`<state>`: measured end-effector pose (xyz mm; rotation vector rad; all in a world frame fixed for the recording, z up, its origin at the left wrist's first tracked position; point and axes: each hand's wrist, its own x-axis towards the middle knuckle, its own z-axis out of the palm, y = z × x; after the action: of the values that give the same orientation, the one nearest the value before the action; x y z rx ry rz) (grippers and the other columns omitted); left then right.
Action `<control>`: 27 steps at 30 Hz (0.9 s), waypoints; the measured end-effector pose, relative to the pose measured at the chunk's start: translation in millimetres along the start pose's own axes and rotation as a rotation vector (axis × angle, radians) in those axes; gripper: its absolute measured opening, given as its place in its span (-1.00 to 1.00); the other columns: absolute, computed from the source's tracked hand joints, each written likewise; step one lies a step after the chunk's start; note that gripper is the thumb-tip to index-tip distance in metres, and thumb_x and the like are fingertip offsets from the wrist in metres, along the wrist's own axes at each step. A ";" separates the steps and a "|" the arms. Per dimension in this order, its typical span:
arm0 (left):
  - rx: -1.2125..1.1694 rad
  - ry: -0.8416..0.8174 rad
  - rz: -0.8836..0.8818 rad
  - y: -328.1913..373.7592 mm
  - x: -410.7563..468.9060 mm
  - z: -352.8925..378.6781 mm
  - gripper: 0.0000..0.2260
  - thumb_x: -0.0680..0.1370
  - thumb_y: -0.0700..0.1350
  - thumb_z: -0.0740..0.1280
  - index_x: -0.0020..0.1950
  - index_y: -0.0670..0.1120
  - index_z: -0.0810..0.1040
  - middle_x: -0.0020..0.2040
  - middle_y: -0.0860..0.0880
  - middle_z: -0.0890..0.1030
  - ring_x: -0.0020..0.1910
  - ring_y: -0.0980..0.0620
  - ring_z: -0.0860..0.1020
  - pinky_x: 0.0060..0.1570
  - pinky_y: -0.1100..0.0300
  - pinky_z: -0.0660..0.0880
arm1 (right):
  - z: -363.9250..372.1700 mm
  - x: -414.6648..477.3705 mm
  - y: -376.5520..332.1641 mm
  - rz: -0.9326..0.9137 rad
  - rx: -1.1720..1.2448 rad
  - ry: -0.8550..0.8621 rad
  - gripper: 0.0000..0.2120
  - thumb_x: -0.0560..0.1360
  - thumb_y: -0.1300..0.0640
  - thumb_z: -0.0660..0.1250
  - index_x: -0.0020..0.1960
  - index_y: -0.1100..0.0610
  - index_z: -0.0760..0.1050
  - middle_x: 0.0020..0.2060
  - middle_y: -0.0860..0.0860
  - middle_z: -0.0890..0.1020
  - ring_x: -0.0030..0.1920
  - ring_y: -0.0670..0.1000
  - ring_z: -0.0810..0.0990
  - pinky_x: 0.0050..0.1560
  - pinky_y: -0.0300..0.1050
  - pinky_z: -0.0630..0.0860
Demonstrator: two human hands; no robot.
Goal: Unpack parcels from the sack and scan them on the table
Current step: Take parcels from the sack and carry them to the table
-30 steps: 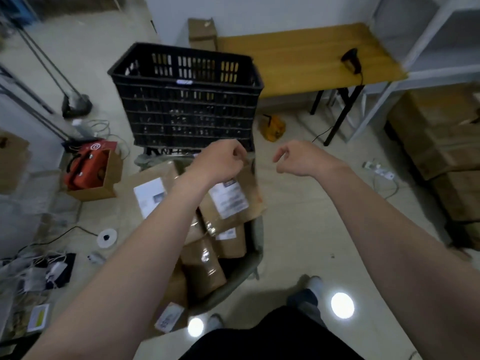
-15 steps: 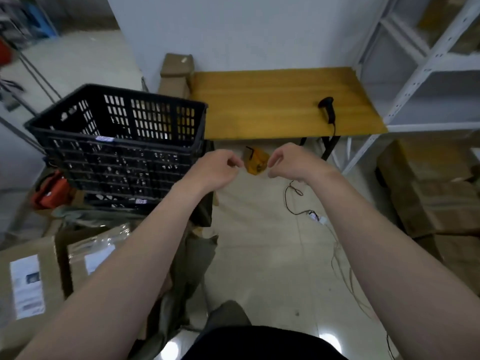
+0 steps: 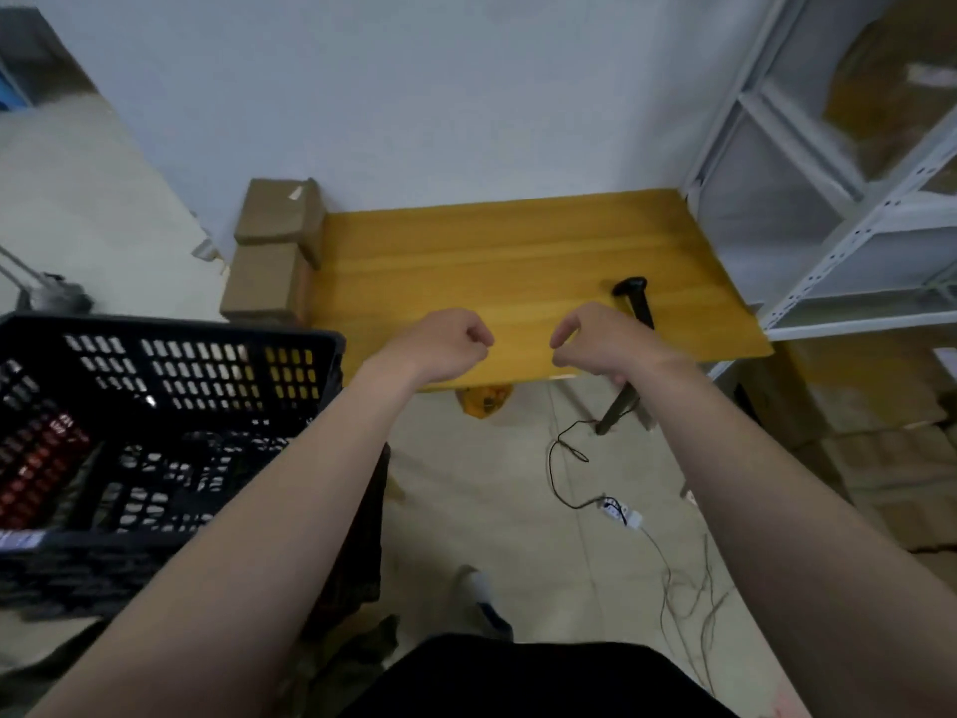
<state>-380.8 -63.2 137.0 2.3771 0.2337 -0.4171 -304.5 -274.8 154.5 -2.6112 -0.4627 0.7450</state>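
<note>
A yellow wooden table (image 3: 492,261) stands against the wall ahead. A black handheld scanner (image 3: 634,298) lies on its right part. My left hand (image 3: 445,344) and my right hand (image 3: 595,339) are held out side by side over the table's front edge, a small gap between them. Both have curled fingers and hold nothing. The right hand is just in front of the scanner, apart from it. A bit of the olive sack (image 3: 357,660) shows at the bottom. No parcels from it are in view.
A black slotted crate (image 3: 171,375) stands at the left, close to my left forearm. Stacked cardboard boxes (image 3: 269,251) sit by the table's left end. White metal shelving (image 3: 828,225) and brown cartons (image 3: 880,432) fill the right. Cables (image 3: 569,458) trail across the floor.
The view has risen from the sack of parcels to the table, which is now nearer. Both hands have stayed curled, close together and without anything in them.
</note>
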 end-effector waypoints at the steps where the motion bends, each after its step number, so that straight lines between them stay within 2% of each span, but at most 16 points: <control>1: 0.012 0.002 0.003 1.2 23.1 -8.7 -0.87 0.68 -0.07 0.26 0.15 0.11 0.56 -0.01 0.19 0.52 -0.03 0.14 0.53 -0.06 0.12 0.49 | -9.0 19.8 1.5 0.009 0.020 0.015 -0.94 0.53 0.06 0.44 0.00 -0.05 0.63 -0.23 -0.12 0.55 -0.25 -0.08 0.53 -0.40 -0.18 0.36; 4: 0.037 0.017 0.008 3.3 86.6 -29.7 -0.88 0.68 -0.08 0.26 0.13 0.13 0.55 -0.06 0.22 0.47 -0.02 0.09 0.50 -0.07 0.19 0.42 | -32.3 76.3 2.8 0.030 0.024 0.009 -0.95 0.57 0.02 0.42 0.03 -0.07 0.59 -0.20 -0.14 0.53 -0.24 -0.09 0.51 -0.40 -0.17 0.34; 7: 0.034 -0.021 -0.007 1.1 144.7 -46.2 -0.86 0.68 -0.09 0.26 0.18 0.09 0.56 0.01 0.15 0.50 0.05 0.02 0.50 0.08 0.08 0.47 | -52.5 135.3 1.5 0.033 0.003 -0.004 -0.92 0.59 0.01 0.40 0.07 -0.07 0.57 -0.16 -0.14 0.53 -0.21 -0.08 0.52 -0.39 -0.15 0.35; 9: 0.052 -0.047 -0.023 -4.0 181.4 -57.3 -0.81 0.68 -0.09 0.27 0.25 0.04 0.60 0.07 0.09 0.51 0.07 0.02 0.50 0.12 0.08 0.46 | -63.0 178.4 -0.2 0.022 -0.006 -0.029 -0.92 0.60 0.00 0.40 0.08 -0.07 0.57 -0.16 -0.14 0.52 -0.19 -0.07 0.52 -0.38 -0.14 0.34; 13: 0.097 -0.029 -0.093 -23.7 240.6 -81.3 -0.79 0.67 -0.05 0.26 0.25 0.06 0.62 0.12 0.10 0.55 0.06 0.07 0.48 0.03 0.16 0.37 | -82.9 263.4 -14.2 -0.014 -0.066 -0.064 -0.95 0.57 -0.02 0.42 0.01 -0.07 0.60 -0.17 -0.15 0.52 -0.21 -0.08 0.52 -0.39 -0.14 0.37; 16: 0.106 -0.019 -0.174 -43.4 275.5 -102.8 -0.77 0.65 -0.05 0.29 0.29 0.04 0.60 0.25 0.05 0.59 0.14 0.03 0.54 0.06 0.11 0.46 | -96.3 326.1 -30.1 -0.071 -0.099 -0.106 -0.97 0.56 -0.02 0.40 -0.01 -0.09 0.59 -0.17 -0.16 0.52 -0.22 -0.10 0.51 -0.37 -0.14 0.40; 18: 0.087 -0.007 -0.222 -59.7 295.6 -115.0 -0.71 0.59 -0.04 0.40 0.30 0.05 0.58 0.29 0.03 0.59 0.18 0.01 0.56 0.13 0.04 0.53 | -99.0 364.2 -42.4 -0.104 -0.134 -0.120 -0.96 0.55 -0.02 0.40 -0.01 -0.10 0.59 -0.12 -0.12 0.57 -0.17 -0.05 0.56 -0.23 -0.09 0.52; 20: 0.048 0.001 -0.252 -78.1 312.8 -128.5 -0.59 0.51 0.00 0.50 0.34 0.07 0.55 0.30 0.04 0.57 0.11 0.04 0.54 0.06 0.09 0.52 | -94.3 400.3 -58.1 -0.133 -0.160 -0.139 -0.96 0.56 -0.03 0.38 0.00 -0.11 0.57 -0.03 -0.07 0.60 -0.07 0.03 0.60 -0.01 0.03 0.60; 22: 0.015 0.031 -0.292 -99.4 327.8 -145.1 -0.50 0.47 0.03 0.55 0.38 0.08 0.52 0.33 0.02 0.54 0.09 0.05 0.51 0.02 0.11 0.48 | -86.4 432.8 -78.6 -0.163 -0.170 -0.171 -0.95 0.57 -0.04 0.37 0.03 -0.12 0.55 -0.02 -0.07 0.59 -0.04 0.04 0.60 -0.01 0.04 0.57; 25: 0.040 0.101 -0.359 -139.0 350.8 -175.0 -0.41 0.47 0.08 0.55 0.45 0.05 0.45 0.40 -0.06 0.47 0.26 -0.07 0.50 0.19 -0.02 0.52 | -72.7 476.2 -113.2 -0.212 -0.162 -0.235 -0.93 0.59 -0.03 0.36 0.06 -0.09 0.58 -0.03 -0.08 0.58 -0.07 0.01 0.58 -0.07 0.02 0.51; 27: 0.070 0.157 -0.420 -169.9 368.4 -198.3 -0.38 0.48 0.12 0.53 0.48 0.03 0.42 0.43 -0.10 0.43 0.39 -0.19 0.42 0.31 -0.13 0.47 | -62.0 505.5 -135.4 -0.215 -0.157 -0.258 -0.89 0.61 -0.02 0.35 0.09 -0.06 0.62 -0.04 -0.08 0.58 -0.10 -0.01 0.57 -0.07 0.01 0.51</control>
<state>-38.7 215.0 39.4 2.4273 0.8111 -0.4355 109.1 33.1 45.9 -2.5591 -0.8943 1.0115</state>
